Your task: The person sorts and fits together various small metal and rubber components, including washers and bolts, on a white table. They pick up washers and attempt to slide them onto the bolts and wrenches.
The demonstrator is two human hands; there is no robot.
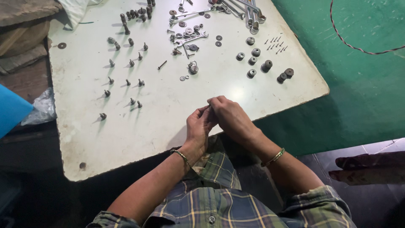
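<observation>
A pale, cream-white tabletop (126,126) with rounded corners fills the upper middle of the frame, its surface scuffed and catching a soft glare near its right edge. To the right spreads a green floor (367,84), crossed at the upper right by a thin twisted cord (350,44). Grey tiles (379,147) show at lower right. At the upper left lies a worn brown cushion (21,17); a blue sheet (10,109) and crumpled clear plastic (42,107) sit at the left edge.
</observation>
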